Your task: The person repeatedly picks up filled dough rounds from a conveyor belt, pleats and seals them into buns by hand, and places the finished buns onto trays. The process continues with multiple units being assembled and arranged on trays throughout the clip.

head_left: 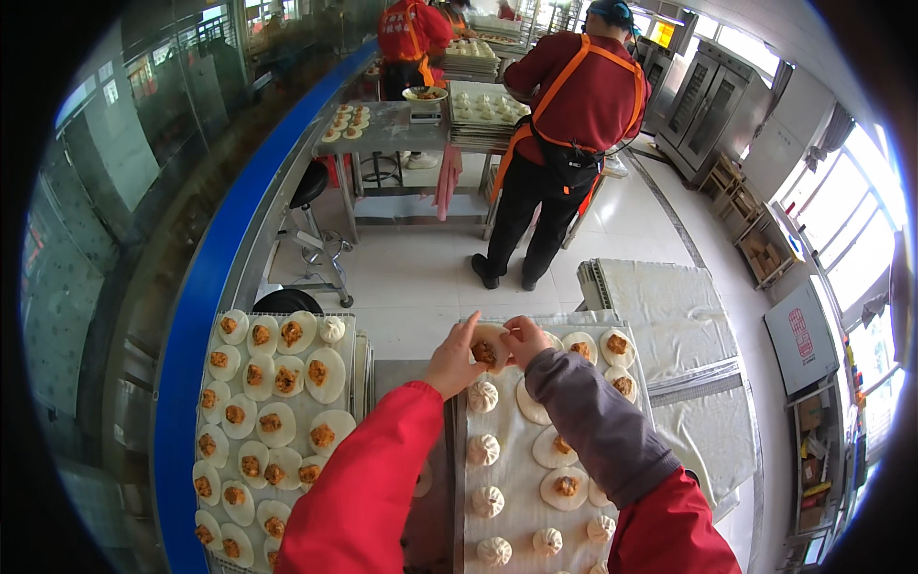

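A round dough wrapper with brown-orange filling (486, 350) is held up between my two hands, over the far end of the right-hand tray. My left hand (454, 360) cups it from the left with the thumb near the filling. The fingers of my right hand (524, 340) pinch its right edge. Below, on the cloth-lined right tray (512, 521), pleated buns (484, 448) form a column, and flat wrappers topped with filling (566, 486) lie beside them. My right forearm hides part of that tray.
At left, another tray (349, 368) carries rows of filled wrappers and one pleated bun (332, 329). Cloth-covered stacked trays (669, 311) stand to the right. Ahead, a co-worker (583, 105) works at a steel table (402, 129), near a black stool (309, 185). Another person (411, 38) is farther back.
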### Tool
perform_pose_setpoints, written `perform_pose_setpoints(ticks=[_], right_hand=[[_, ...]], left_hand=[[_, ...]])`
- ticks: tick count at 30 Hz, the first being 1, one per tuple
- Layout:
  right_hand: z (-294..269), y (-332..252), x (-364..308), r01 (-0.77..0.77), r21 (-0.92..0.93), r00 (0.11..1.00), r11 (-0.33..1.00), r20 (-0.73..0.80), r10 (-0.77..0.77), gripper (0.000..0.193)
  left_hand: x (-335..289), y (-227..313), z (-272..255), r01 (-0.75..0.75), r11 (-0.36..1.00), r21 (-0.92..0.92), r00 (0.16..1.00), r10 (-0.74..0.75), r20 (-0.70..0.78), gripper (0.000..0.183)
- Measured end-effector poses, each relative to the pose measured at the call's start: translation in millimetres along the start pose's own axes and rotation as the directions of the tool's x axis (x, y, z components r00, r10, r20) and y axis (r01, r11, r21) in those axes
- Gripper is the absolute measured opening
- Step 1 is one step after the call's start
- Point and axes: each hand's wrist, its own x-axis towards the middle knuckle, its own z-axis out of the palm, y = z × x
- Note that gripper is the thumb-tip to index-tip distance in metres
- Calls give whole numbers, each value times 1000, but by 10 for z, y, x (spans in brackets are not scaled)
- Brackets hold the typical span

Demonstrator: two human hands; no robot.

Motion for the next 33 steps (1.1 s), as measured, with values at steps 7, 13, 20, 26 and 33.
perform_pose_setpoints(ticks=[7,13,20,26,33], right_hand=[[61,-256,-1122,-336,513,893,790,440,94,31],[299,-228,-2503,-209,116,911,971,383,150,23],[385,96,-3137,-141,59,886,988,453,100,23],[500,491,-3410,-216,17,831,976,528,175,26],[466,535,-3524,98,-219,794,971,605,56,13]], left_hand=[[-1093,750,-594,312,34,-949,940,-158,303,66],[-2573,1613,-312,241,-270,-932,822,-453,344,49],[-3388,1773,-296,444,178,-878,772,-573,274,48],[-3688,1831,-316,522,519,-676,844,-427,324,57],[-3871,1792,-274,626,578,-523,767,-580,276,39]])
